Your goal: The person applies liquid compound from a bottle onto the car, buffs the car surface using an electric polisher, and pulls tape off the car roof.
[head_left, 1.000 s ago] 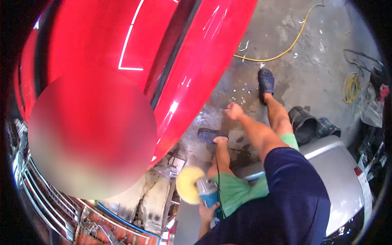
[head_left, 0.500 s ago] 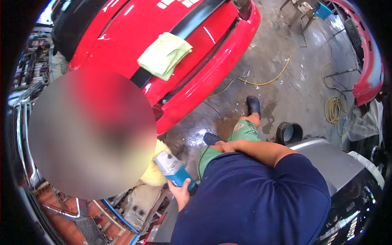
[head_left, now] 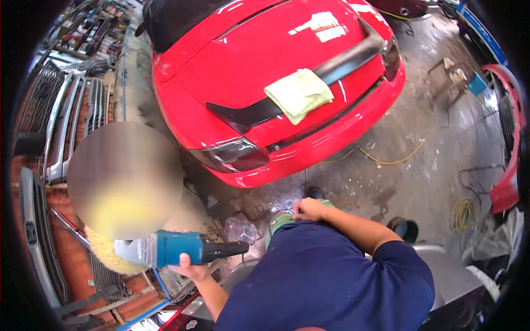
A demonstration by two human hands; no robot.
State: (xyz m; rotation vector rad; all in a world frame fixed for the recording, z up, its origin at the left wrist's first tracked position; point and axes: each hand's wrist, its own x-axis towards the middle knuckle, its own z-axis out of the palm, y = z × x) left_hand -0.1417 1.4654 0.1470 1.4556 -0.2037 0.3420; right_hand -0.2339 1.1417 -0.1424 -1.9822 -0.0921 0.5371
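Note:
My left hand [head_left: 190,268] is wrapped round the body of a blue and grey power polisher [head_left: 179,248] at the lower left. A fluffy yellow pad [head_left: 107,252] is on the polisher's far end, partly hidden by a blurred circle. Near my waist, my right hand [head_left: 308,209] is closed, and what it holds, if anything, is hidden. Ahead stands a red car [head_left: 259,55] with a black spoiler [head_left: 353,58]. On the spoiler and rear panel lies a folded pale yellow cloth [head_left: 299,95].
Car grilles [head_left: 61,121] hang or lean along the left. A yellow hose [head_left: 395,161] crosses the floor, with a coil [head_left: 462,215] at the right. A black bucket [head_left: 406,227] stands beside a silver car [head_left: 447,270]. A red bumper [head_left: 510,138] is at the far right.
The view has swung up and left, showing more of the red car and the cloth. The polisher has moved left and turned sideways in my left hand. My right hand has come back to my waist.

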